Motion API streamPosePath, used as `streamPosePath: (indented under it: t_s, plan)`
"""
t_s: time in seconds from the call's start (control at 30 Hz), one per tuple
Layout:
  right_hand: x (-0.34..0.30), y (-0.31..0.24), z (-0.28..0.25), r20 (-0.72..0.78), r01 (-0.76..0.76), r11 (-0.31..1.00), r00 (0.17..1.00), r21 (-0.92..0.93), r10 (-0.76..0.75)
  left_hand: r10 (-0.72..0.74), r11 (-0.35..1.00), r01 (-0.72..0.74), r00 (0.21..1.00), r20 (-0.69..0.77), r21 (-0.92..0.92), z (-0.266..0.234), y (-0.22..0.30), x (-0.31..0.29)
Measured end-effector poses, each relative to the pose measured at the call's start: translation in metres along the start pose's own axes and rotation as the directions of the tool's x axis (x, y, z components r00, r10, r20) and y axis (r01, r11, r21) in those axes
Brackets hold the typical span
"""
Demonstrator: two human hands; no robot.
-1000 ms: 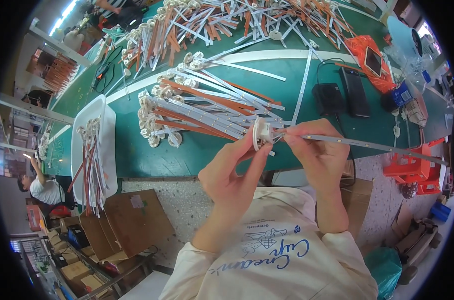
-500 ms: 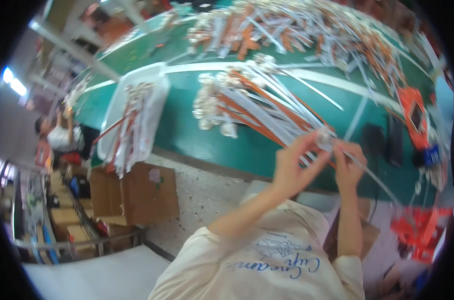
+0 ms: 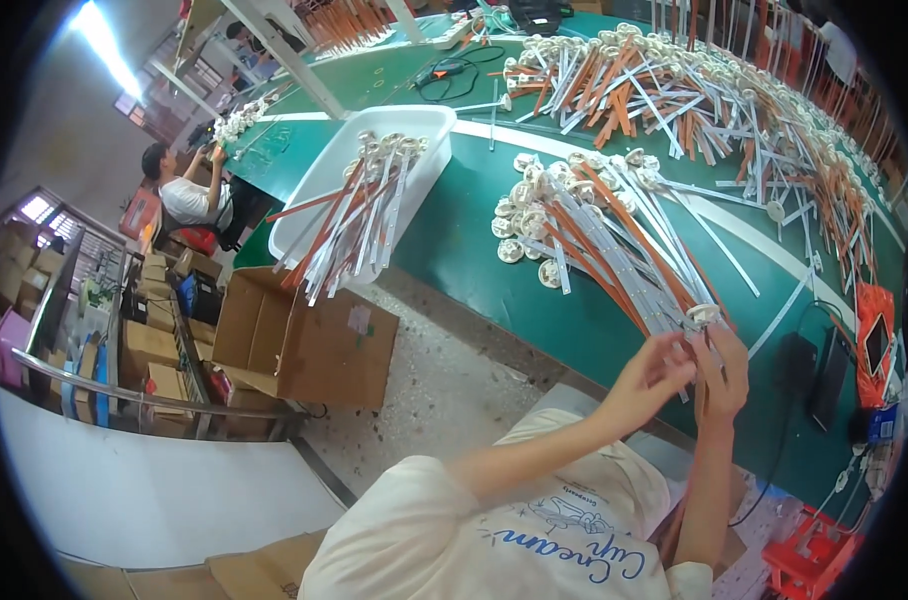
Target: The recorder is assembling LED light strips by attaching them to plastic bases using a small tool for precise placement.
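My right hand (image 3: 722, 372) is closed around a round white disc (image 3: 704, 313), its fingers at the disc's underside. Whether a strip is attached to this disc is hidden by the fingers. Close against it, my left hand (image 3: 656, 378) has its thumb and fingertips pinched together; what they grip, if anything, cannot be made out. Just beyond both hands lies a bundle of light strips (image 3: 629, 265), white and orange, with round white ends (image 3: 514, 225) fanned toward the far left. Its near ends reach my fingers.
A white plastic bin (image 3: 309, 215) at left holds more strips, above an open cardboard box (image 3: 334, 350). A large strip heap (image 3: 664, 90) covers the far green table (image 3: 454, 235). At right are a phone (image 3: 877, 345) on orange plastic and a red stool (image 3: 809, 555). Another person (image 3: 189, 195) sits far left.
My view has swung, so the table contents appear shifted right and lower. The long pale strip that stuck out rightward from my hands no longer shows there. My hands stay close together.
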State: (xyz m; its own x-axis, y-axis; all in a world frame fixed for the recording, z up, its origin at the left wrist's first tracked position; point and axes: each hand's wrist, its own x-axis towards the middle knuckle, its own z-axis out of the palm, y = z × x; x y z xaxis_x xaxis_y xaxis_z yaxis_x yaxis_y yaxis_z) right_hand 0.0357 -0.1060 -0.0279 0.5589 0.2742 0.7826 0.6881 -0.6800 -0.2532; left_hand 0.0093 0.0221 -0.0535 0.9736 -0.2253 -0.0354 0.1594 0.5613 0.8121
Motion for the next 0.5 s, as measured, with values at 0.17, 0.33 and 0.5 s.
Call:
streamPosePath:
  t_s: [0.17, 0.33, 0.5]
  plan:
    - [0.001, -0.001, 0.002, 0.022, 0.029, 0.996, 0.999, -0.090, -0.027, -0.165, 0.985, 0.170, 0.979, 0.121, -0.034, 0.022, 0.021, -0.032]
    - [-0.005, 0.005, 0.015, -0.073, -0.111, 0.989, 0.992, -0.102, 0.104, -0.141, 0.987, 0.136, 0.987, 0.071, 0.081, 0.000, 0.047, -0.026]
    - [-0.020, 0.009, -0.004, -0.038, -0.274, 0.958, 0.962, -0.090, 0.271, 0.151, 0.921, 0.008, 0.914, -0.376, 0.390, -0.063, 0.153, -0.025]
